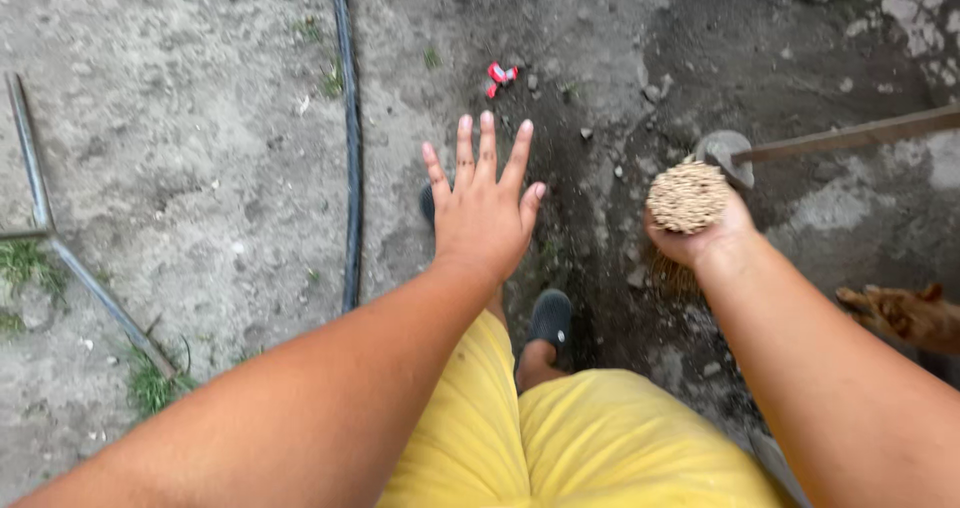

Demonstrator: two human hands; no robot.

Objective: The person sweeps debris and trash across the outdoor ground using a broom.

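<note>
The person is standing on rough, packed earth (180,148), pale and gritty to the left, darker and damper to the right. The left hand (482,203) is hovering palm down with all fingers spread and straight, holding nothing. The right hand (700,230) is closing around a bundle of thin straw-coloured broom sticks (686,196), seen end-on as a round, tightly packed disc of cut tips; the rest of the bundle is hanging below the fist, mostly hidden by it. Just beyond the bundle a dull grey metal blade (727,152) is lying on the dark soil with its long, straight wooden handle (860,134) running off the right edge. A smooth black hose (351,138) is running up the ground left of the spread hand. Thin grey metal rods (60,238) are lying at far left, cut off by the frame. A small red scrap (500,75) is lying ahead. Yellow shorts (560,448) and a dark sandal (550,318) are showing below; the other foot is mostly hidden behind the left hand. A brown furry animal (905,316) is showing partly at right
</note>
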